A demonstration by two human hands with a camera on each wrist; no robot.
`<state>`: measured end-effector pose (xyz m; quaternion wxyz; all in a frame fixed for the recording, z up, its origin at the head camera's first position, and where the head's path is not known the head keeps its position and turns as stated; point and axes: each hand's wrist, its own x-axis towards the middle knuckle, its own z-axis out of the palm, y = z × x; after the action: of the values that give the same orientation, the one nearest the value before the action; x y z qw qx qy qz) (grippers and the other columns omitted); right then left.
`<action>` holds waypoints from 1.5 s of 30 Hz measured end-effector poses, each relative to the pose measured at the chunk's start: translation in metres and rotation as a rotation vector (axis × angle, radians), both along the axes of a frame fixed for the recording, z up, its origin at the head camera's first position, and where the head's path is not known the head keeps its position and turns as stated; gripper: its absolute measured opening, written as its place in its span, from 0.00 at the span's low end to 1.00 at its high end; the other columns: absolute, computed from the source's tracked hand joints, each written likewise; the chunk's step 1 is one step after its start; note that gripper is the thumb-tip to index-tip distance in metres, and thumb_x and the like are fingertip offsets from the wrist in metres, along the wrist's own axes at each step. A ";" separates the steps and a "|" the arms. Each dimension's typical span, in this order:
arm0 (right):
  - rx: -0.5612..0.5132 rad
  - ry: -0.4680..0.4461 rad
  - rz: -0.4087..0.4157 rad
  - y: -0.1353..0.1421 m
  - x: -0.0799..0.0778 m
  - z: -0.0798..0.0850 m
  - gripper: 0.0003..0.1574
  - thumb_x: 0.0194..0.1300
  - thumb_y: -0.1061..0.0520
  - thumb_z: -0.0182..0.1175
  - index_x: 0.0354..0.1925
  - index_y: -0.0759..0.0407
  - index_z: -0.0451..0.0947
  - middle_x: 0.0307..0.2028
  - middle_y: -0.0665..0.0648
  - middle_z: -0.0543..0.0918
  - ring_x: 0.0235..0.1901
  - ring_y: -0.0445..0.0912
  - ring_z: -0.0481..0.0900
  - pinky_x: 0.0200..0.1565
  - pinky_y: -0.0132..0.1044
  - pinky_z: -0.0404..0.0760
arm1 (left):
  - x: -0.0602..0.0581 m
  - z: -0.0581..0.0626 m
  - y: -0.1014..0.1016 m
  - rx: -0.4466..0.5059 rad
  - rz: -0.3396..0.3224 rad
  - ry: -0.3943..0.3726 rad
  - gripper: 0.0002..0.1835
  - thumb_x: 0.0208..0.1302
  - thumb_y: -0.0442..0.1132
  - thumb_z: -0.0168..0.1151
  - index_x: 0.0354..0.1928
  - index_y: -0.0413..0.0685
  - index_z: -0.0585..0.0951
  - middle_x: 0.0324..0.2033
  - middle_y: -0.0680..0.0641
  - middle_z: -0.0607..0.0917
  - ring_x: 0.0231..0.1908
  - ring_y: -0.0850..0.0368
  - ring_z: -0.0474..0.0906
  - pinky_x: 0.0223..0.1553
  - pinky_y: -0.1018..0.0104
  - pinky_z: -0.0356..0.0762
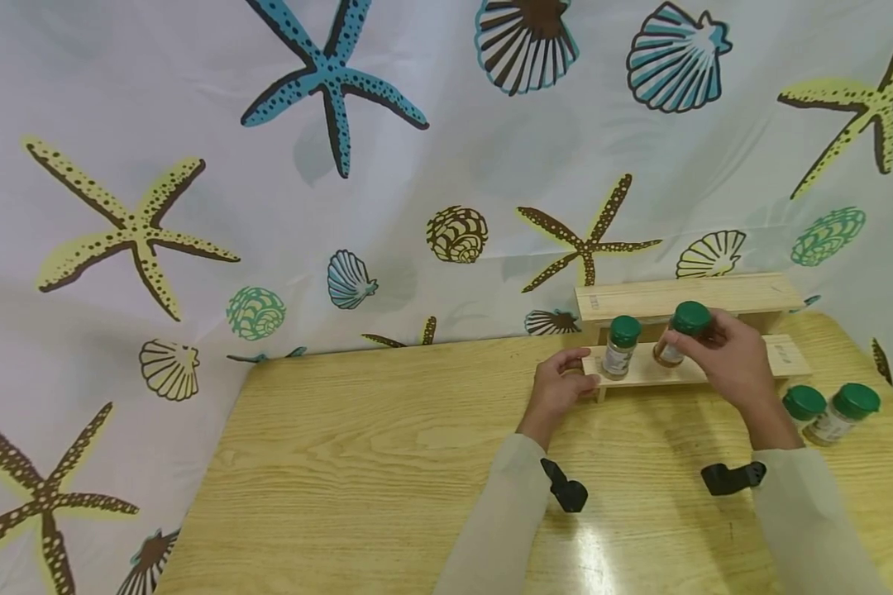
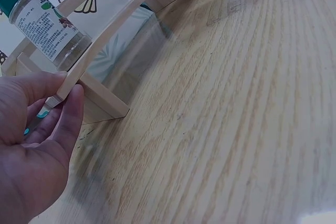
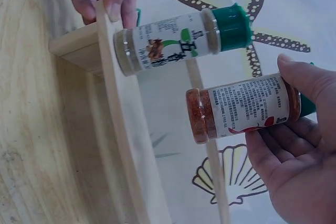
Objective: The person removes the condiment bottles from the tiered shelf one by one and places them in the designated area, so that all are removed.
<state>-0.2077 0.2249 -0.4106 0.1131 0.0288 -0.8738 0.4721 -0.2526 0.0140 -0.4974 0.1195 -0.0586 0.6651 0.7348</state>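
Head view: left hand (image 1: 561, 385) pinches the lower shelf (image 1: 787, 354) of a wooden rack (image 1: 688, 297) beside an upright jar (image 1: 620, 349); right hand (image 1: 735, 354) grips a red-spice jar (image 1: 686, 324) just above that shelf.

Seaside-print cloth (image 1: 186, 49) around a wood-grain table (image 1: 327, 463)

The pale cloth rises behind the table and lines its left and right sides. Its print sets a large blue starfish (image 1: 332, 74) near the top, a yellow starfish (image 1: 140, 233) lower to the left and a brown starfish (image 1: 586, 247) right of centre, among shells such as a blue scallop (image 1: 677, 62) and a rounded green shell (image 1: 256, 313). The table is yellowish and streaked, with a bright glare (image 1: 591, 549) towards the front.
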 end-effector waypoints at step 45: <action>0.177 -0.093 -0.203 0.130 0.083 -0.128 0.47 0.57 0.40 0.66 0.70 0.49 0.60 0.60 0.63 0.73 0.44 0.16 0.70 0.34 0.11 0.73 | -0.001 -0.002 0.001 0.019 -0.001 -0.003 0.22 0.54 0.24 0.65 0.51 0.50 0.81 0.43 0.46 0.80 0.35 0.58 0.81 0.39 0.65 0.85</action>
<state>-0.1248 0.3550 -0.5386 0.1167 -0.0721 -0.9147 0.3803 -0.2533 0.0153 -0.4991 0.1214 -0.0585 0.6580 0.7408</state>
